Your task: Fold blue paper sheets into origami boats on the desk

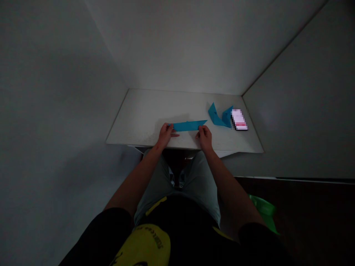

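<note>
A long, narrow piece of folded blue paper (186,126) is held level between my hands, above the front part of the white table. My left hand (165,133) pinches its left end between thumb and fingers. Near the slanted, pointed right end, my right hand (204,136) grips the lower edge. Just to the right lies another folded blue paper piece (219,120), bent so that two pointed ends stand up. The fingers partly cover the ends of the held paper.
The white table (144,107) fits between walls at the left, back and right. A phone with a lit, blurred screen (239,119) lies near its right side, close to the bent paper. On the dark floor at the lower right is a green plastic object (263,210).
</note>
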The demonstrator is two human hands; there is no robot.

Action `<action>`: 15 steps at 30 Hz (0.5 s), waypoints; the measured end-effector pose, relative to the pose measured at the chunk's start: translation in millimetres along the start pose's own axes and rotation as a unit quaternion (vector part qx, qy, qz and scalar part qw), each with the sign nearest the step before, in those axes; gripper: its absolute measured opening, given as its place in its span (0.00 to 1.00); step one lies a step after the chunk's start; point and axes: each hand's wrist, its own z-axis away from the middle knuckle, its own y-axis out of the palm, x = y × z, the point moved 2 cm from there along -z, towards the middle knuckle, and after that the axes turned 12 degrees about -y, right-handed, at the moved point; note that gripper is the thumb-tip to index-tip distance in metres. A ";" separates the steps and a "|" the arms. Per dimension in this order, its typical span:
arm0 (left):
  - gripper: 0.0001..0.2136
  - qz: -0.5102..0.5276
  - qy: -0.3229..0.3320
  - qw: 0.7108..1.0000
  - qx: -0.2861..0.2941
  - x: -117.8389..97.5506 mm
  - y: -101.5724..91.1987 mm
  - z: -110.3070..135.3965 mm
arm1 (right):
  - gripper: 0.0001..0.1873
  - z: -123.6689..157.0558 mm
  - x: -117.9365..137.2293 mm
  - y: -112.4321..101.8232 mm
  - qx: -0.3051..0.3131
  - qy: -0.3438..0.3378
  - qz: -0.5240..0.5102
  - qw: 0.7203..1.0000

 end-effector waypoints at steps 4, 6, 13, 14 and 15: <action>0.26 -0.013 0.009 0.999 0.037 -0.5 1.6 2.3 | 0.30 0.3 -2.0 1.5 0.010 -0.006 0.005 1.000; 0.29 -0.039 0.008 0.997 0.068 -0.7 2.7 4.0 | 0.30 0.9 -2.4 1.5 0.015 -0.011 0.000 1.000; 0.27 -0.087 -0.014 0.991 0.098 -1.0 3.4 8.1 | 0.26 4.2 1.9 3.1 0.109 -0.013 0.039 0.993; 0.28 -0.092 -0.013 0.990 0.102 -1.7 3.6 8.7 | 0.25 4.6 3.1 3.6 0.118 -0.014 0.044 0.992; 0.28 -0.097 -0.013 0.989 0.107 -2.4 3.9 9.4 | 0.25 4.8 4.1 3.8 0.122 -0.016 0.048 0.991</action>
